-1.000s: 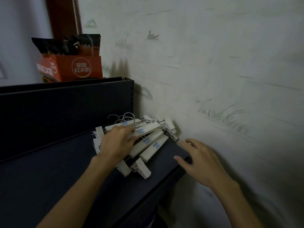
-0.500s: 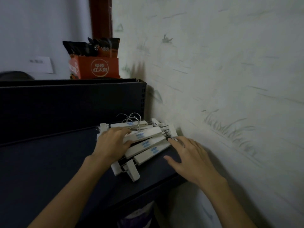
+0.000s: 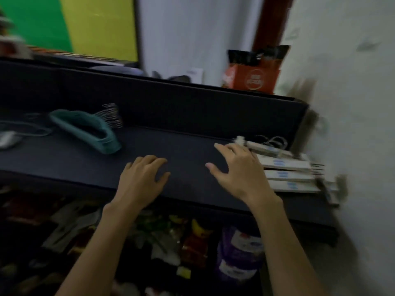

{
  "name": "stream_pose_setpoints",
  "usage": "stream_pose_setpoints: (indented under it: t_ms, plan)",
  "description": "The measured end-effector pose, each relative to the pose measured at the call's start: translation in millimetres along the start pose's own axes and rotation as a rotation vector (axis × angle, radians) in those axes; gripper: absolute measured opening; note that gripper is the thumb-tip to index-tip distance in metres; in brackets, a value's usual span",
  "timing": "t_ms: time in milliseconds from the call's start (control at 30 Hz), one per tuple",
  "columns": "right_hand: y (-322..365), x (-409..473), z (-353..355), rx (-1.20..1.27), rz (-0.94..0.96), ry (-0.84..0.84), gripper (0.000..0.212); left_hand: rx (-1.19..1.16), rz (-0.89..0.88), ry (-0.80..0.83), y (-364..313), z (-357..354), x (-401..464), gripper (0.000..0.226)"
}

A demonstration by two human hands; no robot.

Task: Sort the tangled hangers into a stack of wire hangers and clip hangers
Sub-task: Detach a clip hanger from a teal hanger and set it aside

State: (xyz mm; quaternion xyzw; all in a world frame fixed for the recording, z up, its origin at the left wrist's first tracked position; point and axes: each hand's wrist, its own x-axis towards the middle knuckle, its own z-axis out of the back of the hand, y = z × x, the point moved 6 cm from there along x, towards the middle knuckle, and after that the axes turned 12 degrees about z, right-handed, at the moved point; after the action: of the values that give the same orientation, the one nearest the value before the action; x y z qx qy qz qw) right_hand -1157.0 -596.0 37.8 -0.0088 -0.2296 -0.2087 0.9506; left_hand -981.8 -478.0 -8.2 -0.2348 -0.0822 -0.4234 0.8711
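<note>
A stack of white clip hangers [image 3: 286, 171] lies at the right end of the dark shelf [image 3: 188, 144], against the wall. A stack of teal wire hangers [image 3: 85, 130] with metal hooks lies at the shelf's left. My left hand [image 3: 143, 178] hovers over the bare middle of the shelf, fingers loosely bent, holding nothing. My right hand [image 3: 237, 167] is spread just left of the clip hangers, fingertips near their left ends, gripping nothing. The frame is blurred by motion.
An orange snack box [image 3: 252, 77] with black packets stands on the shelf's back panel at the right. The pale wall [image 3: 352, 103] bounds the right side. Packaged goods [image 3: 192, 242] fill the lower shelf. Cables and a pale object [image 3: 8, 137] lie at far left.
The view swung left, bringing the teal wire hanger stack into sight. My left hand lifted off the clip hangers and moved left; my right hand now sits at their left end.
</note>
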Motion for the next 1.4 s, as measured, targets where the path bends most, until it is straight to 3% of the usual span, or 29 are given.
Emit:
stream_pose_setpoints:
  t_ms: [200,767,1100,1400]
  plan:
    - [128.9,-13.4,-54.1,0.283,0.124,-0.009,0.062,-0.071,0.275,-0.202,106.3,39.9,-90.8,0.035]
    - [436.8,58.0,-214.5,0.334,0.31,0.355,0.063,0.027,0.67,-0.121,429.9,117.3,-181.9,0.047]
    - [583.0,128.4,-286.1,0.37,0.468,0.431,0.063,0.038,0.86,-0.176,583.4,153.6,-211.0,0.046]
    - [685.5,246.6,-352.1,0.439,0.497,0.439,0.062,0.071,0.987,-0.184,729.8,202.2,-169.9,0.044]
